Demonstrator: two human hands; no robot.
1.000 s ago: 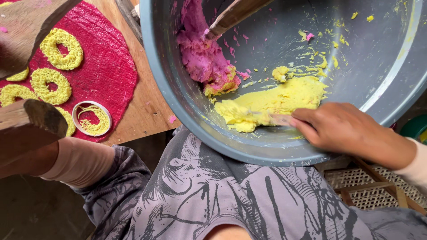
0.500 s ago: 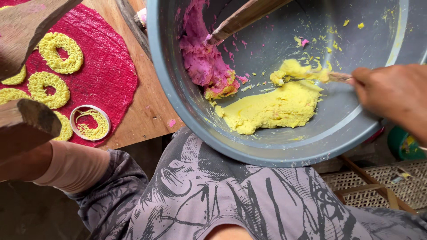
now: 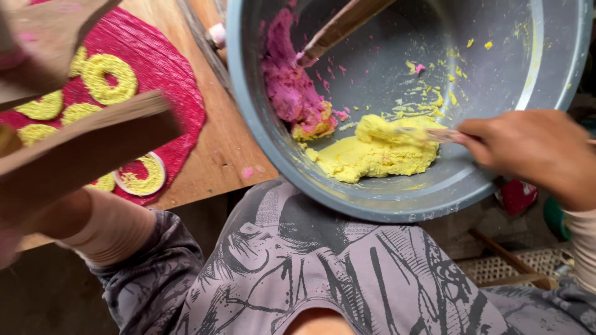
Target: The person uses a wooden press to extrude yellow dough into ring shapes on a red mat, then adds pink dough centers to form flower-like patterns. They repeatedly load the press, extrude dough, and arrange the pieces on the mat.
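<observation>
A grey basin (image 3: pixel 261 124) holds a pink dough lump (image 3: pixel 288 87) on its left wall and a yellow dough mass (image 3: pixel 372 155) at its bottom. My right hand (image 3: pixel 537 152) grips a thin flat scraper (image 3: pixel 434 133) whose tip is pressed into the yellow dough. My left hand (image 3: pixel 28 211) is at the left edge, mostly hidden behind a blurred wooden paddle (image 3: pixel 87 149) that it seems to hold. Its beige-sleeved forearm (image 3: pixel 105 232) shows below. A wooden stick (image 3: pixel 341 25) leans in the basin and touches the pink dough.
A round red mat (image 3: pixel 174 93) with several yellow dough rings (image 3: pixel 108 77) lies on a wooden board (image 3: pixel 217 149) left of the basin. A white ring mould (image 3: pixel 139 177) filled with yellow dough sits at the mat's near edge. My patterned grey shirt (image 3: pixel 323 267) fills the foreground.
My right hand swung from the near side of the yellow dough to its right and now drags the scraper through it. The wooden paddle at the left has moved right, across the mat.
</observation>
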